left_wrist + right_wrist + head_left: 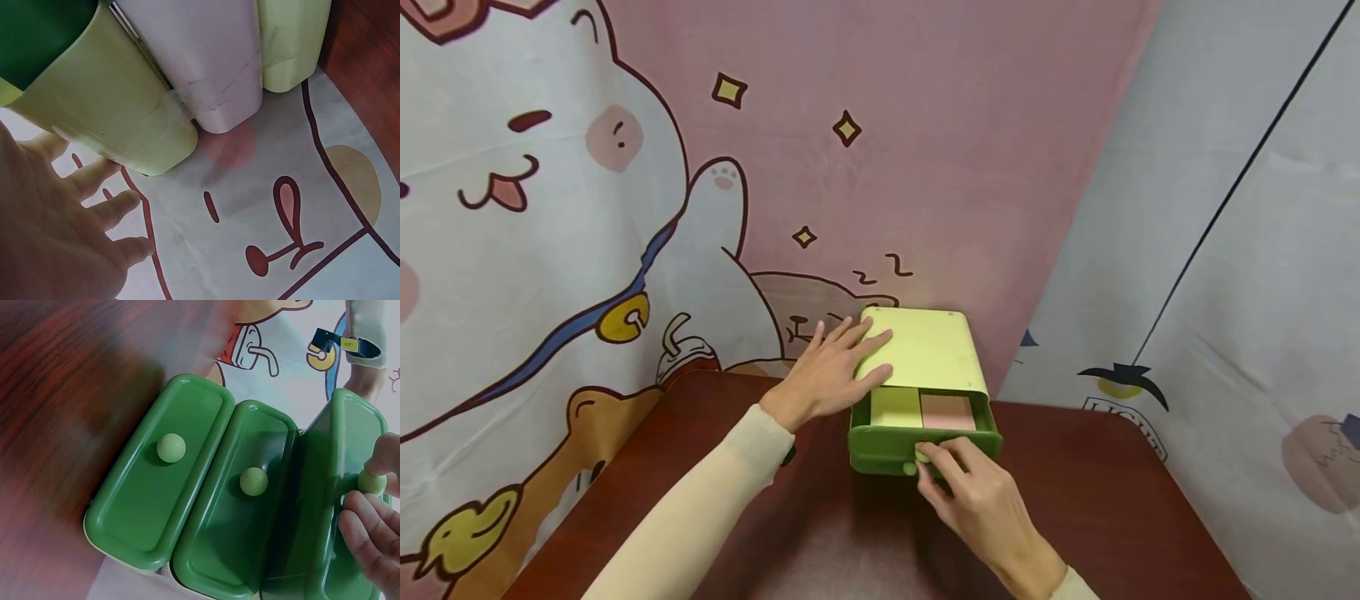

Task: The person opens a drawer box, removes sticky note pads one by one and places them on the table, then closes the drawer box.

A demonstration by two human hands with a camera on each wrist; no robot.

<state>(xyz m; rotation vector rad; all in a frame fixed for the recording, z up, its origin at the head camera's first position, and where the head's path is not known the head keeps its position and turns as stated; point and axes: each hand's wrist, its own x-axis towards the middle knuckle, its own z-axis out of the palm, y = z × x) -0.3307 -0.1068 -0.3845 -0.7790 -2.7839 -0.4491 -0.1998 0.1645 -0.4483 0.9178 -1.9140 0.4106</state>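
Observation:
A small drawer unit with a pale yellow top stands on the table, its green top drawer pulled partly out. Inside that drawer a yellow square pad lies beside a pink square pad. My left hand rests on the left of the unit's top, fingers spread. Thumb and fingers of my right hand pinch the top drawer's round light green knob. In the right wrist view the middle drawer and bottom drawer are closed.
The dark red wooden table extends on both sides of the unit. Behind it hangs a cartoon-printed cloth. Clear tape sticks to the unit's yellow and pink casing in the left wrist view.

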